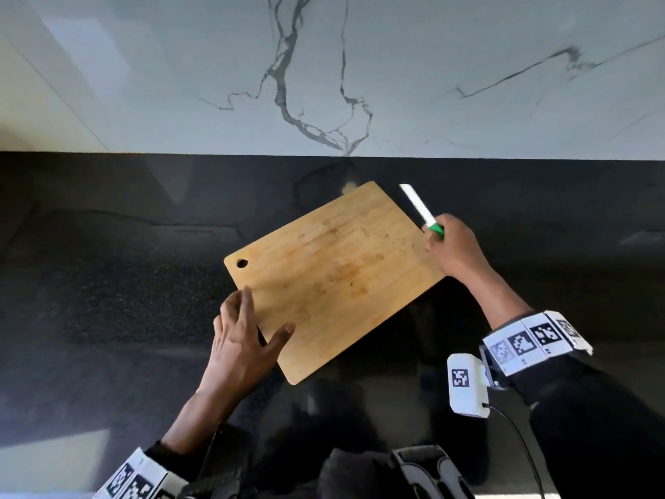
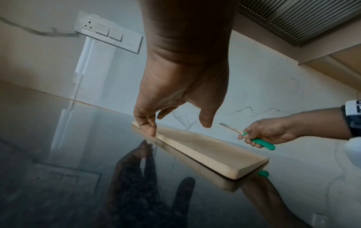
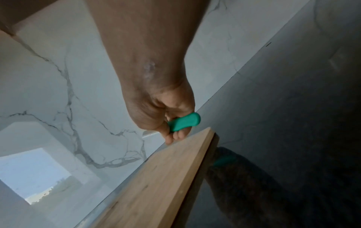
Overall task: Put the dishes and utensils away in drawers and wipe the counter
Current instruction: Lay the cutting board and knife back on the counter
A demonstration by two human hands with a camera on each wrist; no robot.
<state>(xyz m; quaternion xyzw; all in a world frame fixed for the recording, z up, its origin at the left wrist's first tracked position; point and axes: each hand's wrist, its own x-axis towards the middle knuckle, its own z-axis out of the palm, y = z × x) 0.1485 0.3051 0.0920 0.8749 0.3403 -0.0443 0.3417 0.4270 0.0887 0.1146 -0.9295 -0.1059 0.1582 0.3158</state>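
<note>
A wooden cutting board (image 1: 334,279) with a hanging hole lies flat and skewed on the black counter (image 1: 118,289). My left hand (image 1: 241,340) is at its near left edge, fingers (image 2: 149,129) touching the rim where it meets the counter and thumb spread over the wood. The board (image 2: 207,148) stays flat on the counter. My right hand (image 1: 455,252) is at the far right corner and grips a knife (image 1: 419,207) by its green handle (image 3: 185,121), with the white blade pointing toward the wall above the counter. The board's right edge (image 3: 156,185) runs just under that hand.
A white marble backsplash (image 1: 324,84) rises behind the counter. A switch and socket panel (image 2: 109,32) is on the wall to the left. A slatted vent and a wooden cabinet (image 2: 304,20) hang above. Bare glossy counter lies left and right of the board.
</note>
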